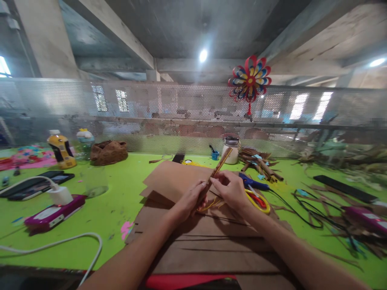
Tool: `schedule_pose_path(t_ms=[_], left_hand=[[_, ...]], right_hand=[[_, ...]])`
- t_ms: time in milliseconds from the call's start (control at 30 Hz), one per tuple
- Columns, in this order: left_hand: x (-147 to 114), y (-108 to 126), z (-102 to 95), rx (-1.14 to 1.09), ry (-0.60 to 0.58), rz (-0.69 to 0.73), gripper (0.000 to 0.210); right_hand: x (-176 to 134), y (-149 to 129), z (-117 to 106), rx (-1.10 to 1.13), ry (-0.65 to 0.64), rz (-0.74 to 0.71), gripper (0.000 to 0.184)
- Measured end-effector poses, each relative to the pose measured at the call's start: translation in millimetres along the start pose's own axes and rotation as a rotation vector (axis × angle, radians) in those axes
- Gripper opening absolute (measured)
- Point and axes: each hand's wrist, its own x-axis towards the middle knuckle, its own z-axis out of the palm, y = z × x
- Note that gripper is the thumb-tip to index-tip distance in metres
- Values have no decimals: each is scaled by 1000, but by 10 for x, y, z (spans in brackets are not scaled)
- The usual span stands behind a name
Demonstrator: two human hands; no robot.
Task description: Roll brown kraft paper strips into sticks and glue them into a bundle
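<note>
Both hands pinch a thin brown strip above the cardboard sheets: the left hand grips its lower end, the right hand its middle. The strip looks only partly worked. More strips lie uncut-looking on the green bench.

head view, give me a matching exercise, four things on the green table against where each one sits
Things:
1. yellow bottle
2. glue gun
3. pinwheel
4. brown stick

Places:
A. hanging on the mesh screen
B. held in both hands, over the brown sheets
C. far left of the table
D. just right of the right hand

Pairs: 1-C, 2-D, 3-A, 4-B
</note>
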Motion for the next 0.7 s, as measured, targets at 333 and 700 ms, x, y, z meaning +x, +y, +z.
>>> schedule_pose_path(t_ms=[333, 700], left_hand=[[-9, 35, -39, -191, 9, -3, 29], [0, 88, -111, -307, 16, -51, 29]], right_hand=[[91, 60, -96, 66, 124, 126, 32], [114, 419, 34, 28, 15, 99, 25]])
